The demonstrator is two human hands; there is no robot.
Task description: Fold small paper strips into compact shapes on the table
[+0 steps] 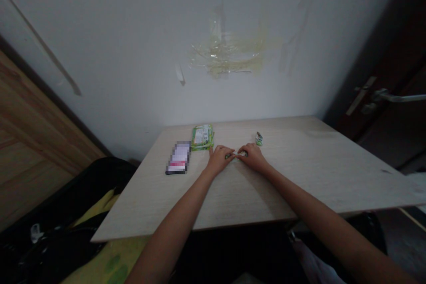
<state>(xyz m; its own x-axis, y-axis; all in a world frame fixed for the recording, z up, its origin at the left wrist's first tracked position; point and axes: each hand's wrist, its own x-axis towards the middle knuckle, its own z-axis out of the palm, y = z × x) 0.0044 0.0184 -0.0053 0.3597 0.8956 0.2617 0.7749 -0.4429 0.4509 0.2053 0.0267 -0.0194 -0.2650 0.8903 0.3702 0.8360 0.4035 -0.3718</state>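
My left hand (pixel 220 159) and my right hand (pixel 253 156) meet above the middle of the table, fingers pinched together. Between them is a small folded green-and-white piece (pixel 235 155), mostly covered by the fingertips; it looks like printed paper or wrapper. Just beyond my right hand lies another small folded green-and-white piece (pixel 258 138). To the far left of my left hand is a stack of flat green printed packets or cards (pixel 202 136), their exact kind unclear.
A phone (pixel 179 158) with a blurred screen lies on the pale wooden table (pixel 213 206), left of the stack. Behind the table rises a wall (pixel 140 53) with peeling clear tape (pixel 229 55). On the right is a dark door with a metal handle (pixel 399 97). Dark and yellow fabric (pixel 109 262) sits lower left.
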